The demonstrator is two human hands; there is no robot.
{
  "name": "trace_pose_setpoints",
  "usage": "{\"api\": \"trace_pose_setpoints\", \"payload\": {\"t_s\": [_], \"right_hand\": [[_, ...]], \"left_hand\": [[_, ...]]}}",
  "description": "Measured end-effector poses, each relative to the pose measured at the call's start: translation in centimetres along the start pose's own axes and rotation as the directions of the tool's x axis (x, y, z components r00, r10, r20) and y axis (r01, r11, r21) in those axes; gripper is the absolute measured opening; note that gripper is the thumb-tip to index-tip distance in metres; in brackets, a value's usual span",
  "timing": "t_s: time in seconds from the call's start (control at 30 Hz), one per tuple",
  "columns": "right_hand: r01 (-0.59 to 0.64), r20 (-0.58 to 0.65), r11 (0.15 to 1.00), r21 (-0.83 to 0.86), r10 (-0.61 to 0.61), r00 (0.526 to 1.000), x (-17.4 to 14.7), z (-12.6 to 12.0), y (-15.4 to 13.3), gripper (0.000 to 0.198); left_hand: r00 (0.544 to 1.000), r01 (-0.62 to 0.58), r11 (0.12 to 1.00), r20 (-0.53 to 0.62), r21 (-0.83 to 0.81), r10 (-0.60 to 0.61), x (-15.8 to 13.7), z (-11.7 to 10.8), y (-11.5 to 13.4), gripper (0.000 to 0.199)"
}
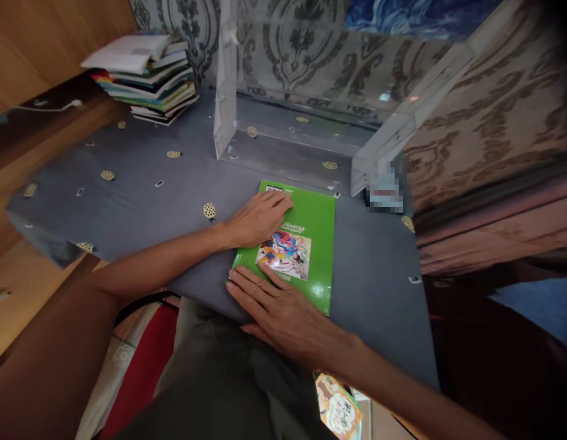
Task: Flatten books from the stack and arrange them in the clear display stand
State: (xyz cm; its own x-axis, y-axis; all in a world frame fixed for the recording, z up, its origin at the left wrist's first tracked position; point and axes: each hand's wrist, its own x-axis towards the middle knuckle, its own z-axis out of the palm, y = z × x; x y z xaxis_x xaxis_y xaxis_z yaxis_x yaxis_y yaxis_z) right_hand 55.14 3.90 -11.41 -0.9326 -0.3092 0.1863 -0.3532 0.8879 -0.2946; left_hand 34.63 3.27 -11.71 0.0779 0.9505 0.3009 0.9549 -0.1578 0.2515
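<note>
The left hand (260, 217) lay unclenched on a green book (317, 244); the right hand (285, 315), fingers apart, lay across its near edge. The book was near the front edge of the surface (379, 293), a clear stand (224, 116) toward the back, a book stack (150, 85) near the back left corner.

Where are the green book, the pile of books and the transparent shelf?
Green book (290, 253): head view, on its cover picture.
Pile of books (150, 87): head view, on the stacked edges, mid-pile.
Transparent shelf (226, 110): head view, on its side panel at picture left.
</note>
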Motion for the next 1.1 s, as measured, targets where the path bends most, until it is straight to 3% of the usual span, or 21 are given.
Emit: {"api": "trace_pose_setpoints", "payload": {"t_s": [0.43,0.73,0.9,1.1], "right_hand": [[-0.233,-0.064,0.969,-0.079,0.228,0.972,-6.0,-0.7,-0.5,0.066],[-0.310,-0.069,0.951,-0.013,0.308,0.949,-6.8,-1.5,-0.2,0.076],[-0.400,-0.093,0.912,0.092,0.408,0.908,-6.7,-2.4,2.5,0.069],[-0.504,-0.164,0.844,0.183,0.532,0.831,-5.3,-2.7,9.2,0.059]], "left_hand": [[0.998,-0.028,0.999,-0.051,0.022,0.029,-0.1,0.5,-0.2,0.025],[0.997,-0.035,0.999,-0.074,0.026,0.036,-0.1,0.4,-0.1,0.025],[0.996,-0.009,1.000,-0.091,0.010,0.010,-0.1,0.4,-0.1,0.024],[0.993,0.007,1.000,-0.117,-0.009,-0.008,-0.2,0.5,-0.1,0.026]]}}
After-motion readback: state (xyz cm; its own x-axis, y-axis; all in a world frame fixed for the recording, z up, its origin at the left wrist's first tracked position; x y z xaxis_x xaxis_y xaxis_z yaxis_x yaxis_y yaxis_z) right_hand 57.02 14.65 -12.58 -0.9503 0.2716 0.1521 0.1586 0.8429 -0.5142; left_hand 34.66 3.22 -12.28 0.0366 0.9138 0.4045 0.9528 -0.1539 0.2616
